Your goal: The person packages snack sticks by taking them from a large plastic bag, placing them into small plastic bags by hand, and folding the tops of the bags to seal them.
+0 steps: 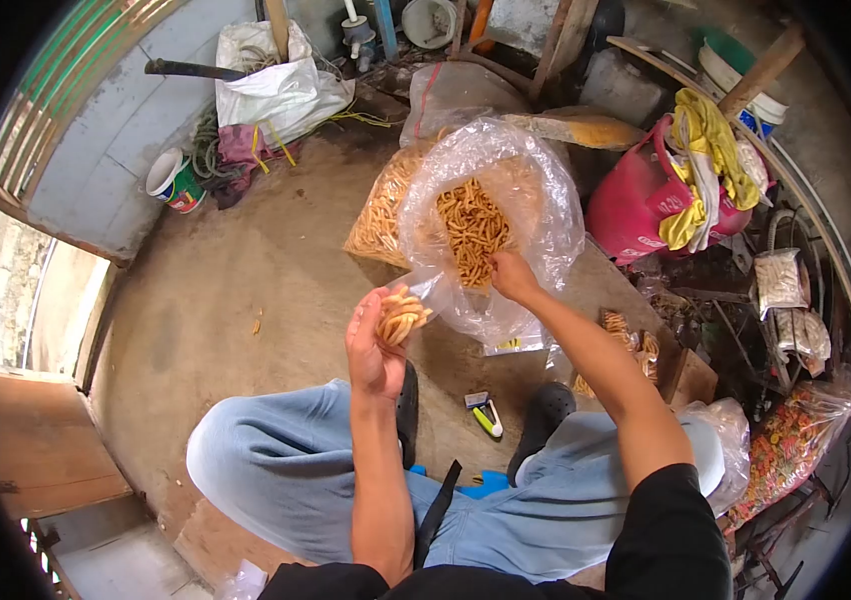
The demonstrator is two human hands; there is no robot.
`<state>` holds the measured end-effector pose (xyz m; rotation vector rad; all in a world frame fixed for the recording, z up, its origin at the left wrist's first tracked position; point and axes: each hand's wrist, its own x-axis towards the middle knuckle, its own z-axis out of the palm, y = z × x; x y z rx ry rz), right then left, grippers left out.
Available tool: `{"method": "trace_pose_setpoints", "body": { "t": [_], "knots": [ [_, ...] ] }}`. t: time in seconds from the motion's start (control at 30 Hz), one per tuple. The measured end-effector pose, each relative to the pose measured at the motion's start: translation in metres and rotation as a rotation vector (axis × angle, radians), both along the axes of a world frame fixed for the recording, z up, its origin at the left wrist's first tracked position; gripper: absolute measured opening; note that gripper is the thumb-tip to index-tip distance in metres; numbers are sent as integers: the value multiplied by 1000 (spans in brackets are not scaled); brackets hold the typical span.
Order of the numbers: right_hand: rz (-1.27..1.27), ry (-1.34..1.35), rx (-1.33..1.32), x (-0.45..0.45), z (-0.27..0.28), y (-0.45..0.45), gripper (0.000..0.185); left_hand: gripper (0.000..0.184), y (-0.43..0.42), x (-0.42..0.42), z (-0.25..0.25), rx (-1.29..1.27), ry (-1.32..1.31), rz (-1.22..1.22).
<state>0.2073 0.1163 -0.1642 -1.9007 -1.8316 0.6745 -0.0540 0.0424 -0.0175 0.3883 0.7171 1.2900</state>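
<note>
My left hand (374,345) is closed around a small clear plastic bag of snack sticks (404,318), held above the floor in front of my knees. A large clear plastic bag (546,215) stands wide open ahead of me, with many brown snack sticks (473,230) inside. My right hand (514,277) reaches into its mouth, fingers curled in at the edge of the sticks. What those fingers hold, if anything, is hidden. Against the open bag's left side leans another full bag of snack sticks (384,210).
A stapler (487,416) and a small box (476,400) lie between my feet. Several small filled packets (646,350) sit right of my arm. Further right are a pink tub (636,200) with yellow cloth and a bag of colourful snacks (796,440). A paint bucket (176,182) stands left.
</note>
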Motion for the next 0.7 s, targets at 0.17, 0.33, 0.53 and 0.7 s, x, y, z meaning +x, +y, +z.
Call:
{"method": "trace_pose_setpoints", "body": {
  "t": [0.17, 0.33, 0.53, 0.7],
  "knots": [
    [-173, -167, -151, -18, -2, 2, 16, 23, 2, -3, -6, -50, -58, 15],
    [-130, -247, -163, -19, -15, 5, 23, 24, 2, 1, -6, -17, -87, -53],
    [-62, -218, -174, -17, 1, -4, 27, 25, -5, -2, 3, -4, -97, -58],
    [-92, -215, 46, -20, -19, -10, 35, 25, -8, -10, 0, -23, -73, -1]
  ]
}}
